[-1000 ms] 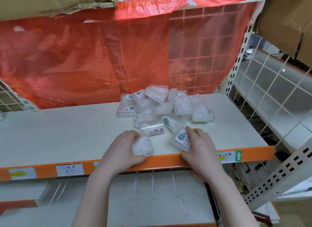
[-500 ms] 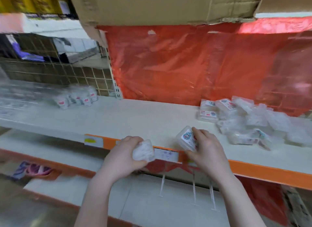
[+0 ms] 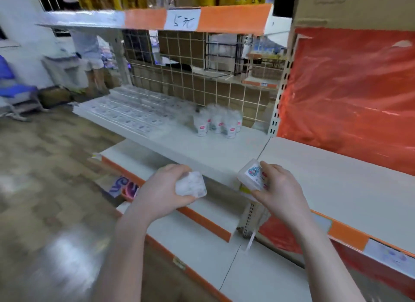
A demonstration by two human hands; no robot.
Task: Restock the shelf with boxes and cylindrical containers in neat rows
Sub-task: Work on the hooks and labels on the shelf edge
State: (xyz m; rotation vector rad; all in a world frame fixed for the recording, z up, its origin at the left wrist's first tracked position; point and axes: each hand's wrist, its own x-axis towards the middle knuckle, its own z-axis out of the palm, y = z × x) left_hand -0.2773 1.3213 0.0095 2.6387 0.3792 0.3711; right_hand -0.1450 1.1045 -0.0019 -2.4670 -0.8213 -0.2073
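My left hand (image 3: 165, 192) grips a small clear plastic box (image 3: 190, 187) in front of the shelf's front edge. My right hand (image 3: 278, 190) holds a second clear box with a cartoon label (image 3: 252, 174), tilted, just above the edge where two shelf sections meet. On the left shelf section (image 3: 186, 144) lie neat rows of flat clear boxes (image 3: 132, 113), blurred. Beside them, near the wire back, stands a cluster of small cylindrical containers (image 3: 219, 123) with red labels.
A red plastic sheet (image 3: 350, 95) covers the back of the right shelf section (image 3: 336, 178). A wire grid backs the left section. Lower shelves (image 3: 202, 234) jut out below my hands. A person (image 3: 89, 54) stands far left near a blue chair (image 3: 13, 88).
The view has swung left from the loose pile of boxes to the neighbouring shelf section. Both hands lifted their boxes off the shelf and carried them left.
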